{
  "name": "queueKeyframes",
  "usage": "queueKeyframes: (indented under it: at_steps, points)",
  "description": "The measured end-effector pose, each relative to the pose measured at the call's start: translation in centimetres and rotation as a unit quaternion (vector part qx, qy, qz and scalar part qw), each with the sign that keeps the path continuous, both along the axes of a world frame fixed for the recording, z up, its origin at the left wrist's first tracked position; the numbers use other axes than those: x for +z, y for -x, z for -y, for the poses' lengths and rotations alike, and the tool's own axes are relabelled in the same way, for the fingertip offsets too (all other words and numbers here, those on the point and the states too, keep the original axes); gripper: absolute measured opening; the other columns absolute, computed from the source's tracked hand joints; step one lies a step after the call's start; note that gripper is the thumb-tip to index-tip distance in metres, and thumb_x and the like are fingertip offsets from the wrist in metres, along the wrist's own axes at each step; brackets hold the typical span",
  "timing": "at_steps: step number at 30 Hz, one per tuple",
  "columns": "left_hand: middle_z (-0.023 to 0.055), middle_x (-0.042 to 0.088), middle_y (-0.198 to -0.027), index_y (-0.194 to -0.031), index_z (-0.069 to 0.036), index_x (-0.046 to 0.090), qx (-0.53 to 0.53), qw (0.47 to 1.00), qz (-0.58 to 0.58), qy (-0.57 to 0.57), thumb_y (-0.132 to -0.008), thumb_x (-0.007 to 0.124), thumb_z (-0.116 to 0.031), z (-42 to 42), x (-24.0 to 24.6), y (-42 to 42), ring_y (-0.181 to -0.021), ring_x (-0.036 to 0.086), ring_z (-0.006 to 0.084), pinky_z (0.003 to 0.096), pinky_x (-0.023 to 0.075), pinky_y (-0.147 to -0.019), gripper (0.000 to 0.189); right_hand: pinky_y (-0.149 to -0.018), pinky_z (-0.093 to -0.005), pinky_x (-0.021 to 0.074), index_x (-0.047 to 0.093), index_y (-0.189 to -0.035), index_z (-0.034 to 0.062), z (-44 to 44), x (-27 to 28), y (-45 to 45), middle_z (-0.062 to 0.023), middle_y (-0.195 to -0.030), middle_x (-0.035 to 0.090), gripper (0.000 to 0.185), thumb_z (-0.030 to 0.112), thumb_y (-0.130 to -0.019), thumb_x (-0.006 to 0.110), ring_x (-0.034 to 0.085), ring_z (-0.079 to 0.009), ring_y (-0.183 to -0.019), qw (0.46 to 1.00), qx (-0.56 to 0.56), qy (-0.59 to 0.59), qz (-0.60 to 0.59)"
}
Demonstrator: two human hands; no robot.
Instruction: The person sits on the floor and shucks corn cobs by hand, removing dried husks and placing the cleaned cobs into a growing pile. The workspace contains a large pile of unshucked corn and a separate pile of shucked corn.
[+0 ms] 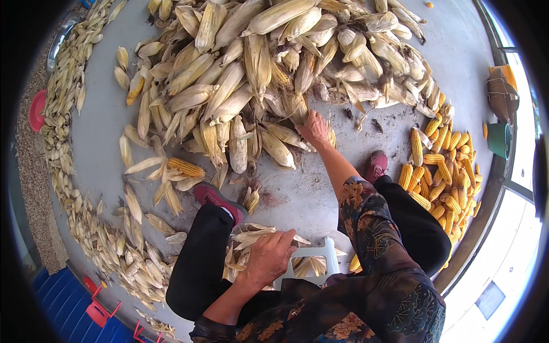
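Note:
My right hand [315, 130] reaches into the near edge of a large heap of unhusked corn ears [233, 55]. Its fingers close around the lower end of one corn ear in its dry husk [296, 107]. My left hand [268, 257] hangs above my lap with curled fingers. Its palm faces away, so whatever it may hold is hidden. Left of my shoe, a yellow corn cob [185, 167] lies with its husk peeled back. To the right, bare yellow corn cobs [450, 184] form a pile beside my leg.
A pale plastic stool [329, 257] stands below me among loose husks [313, 266]. Husks in a long band [64, 111] curve along the left. A green bucket [499, 139] and a brown sack [502, 94] stand at right. Red plastic chairs [102, 312] are at lower left.

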State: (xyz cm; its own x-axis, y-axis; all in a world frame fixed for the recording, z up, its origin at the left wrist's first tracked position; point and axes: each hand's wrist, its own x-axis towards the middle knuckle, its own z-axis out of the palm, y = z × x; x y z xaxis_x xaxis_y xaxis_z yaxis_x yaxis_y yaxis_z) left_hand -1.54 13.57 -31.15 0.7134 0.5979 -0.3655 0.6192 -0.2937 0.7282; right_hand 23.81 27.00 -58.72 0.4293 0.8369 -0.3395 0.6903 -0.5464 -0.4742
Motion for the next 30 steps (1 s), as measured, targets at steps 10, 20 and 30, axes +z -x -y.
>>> queueKeyframes:
  at_steps: [10, 20, 30]
  points:
    - [0.0136, 0.062, -0.092, -0.109, -0.004, 0.058, 0.037, 0.999, 0.024, 0.004, -0.082, 0.062, -0.018, -0.2, 0.2, -0.5, -0.084, 0.061, 0.0318, 0.0376, 0.0495, -0.072, 0.031, -0.058, -0.0433, 0.0507, 0.059, -0.082, -0.0007, 0.6, 0.9, 1.6, -0.0153, -0.072, 0.062, 0.039, 0.036, -0.073, 0.069, 0.063, -0.0282, -0.066, 0.983, -0.082, 0.019, -0.163]
    - [0.0073, 0.063, -0.099, -0.113, -0.001, 0.056, 0.403, 0.829, 0.177, 0.346, -0.092, 0.055, -0.039, -1.2, -3.4, 1.9, -0.085, 0.062, 0.0175, 0.0310, 0.0493, -0.077, 0.043, -0.047, -0.0356, 0.0506, 0.057, -0.085, 0.0029, 16.3, 12.6, 7.9, -0.0070, -0.072, 0.057, 0.032, 0.033, -0.081, 0.067, 0.057, -0.0200, -0.053, 0.636, -0.186, -0.013, -0.749]
    - [0.0159, 0.064, -0.094, -0.110, -0.003, 0.056, 0.398, 0.573, 0.467, 0.544, -0.077, 0.050, -0.070, 0.2, -1.2, -0.6, -0.085, 0.063, 0.0298, 0.0453, 0.0521, -0.079, 0.075, -0.052, -0.0369, 0.0520, 0.055, -0.095, -0.0019, 26.1, 28.0, 11.6, -0.0080, -0.067, 0.054, 0.037, 0.032, -0.083, 0.064, 0.056, -0.0209, -0.056, 0.587, -0.054, 0.063, -0.805]
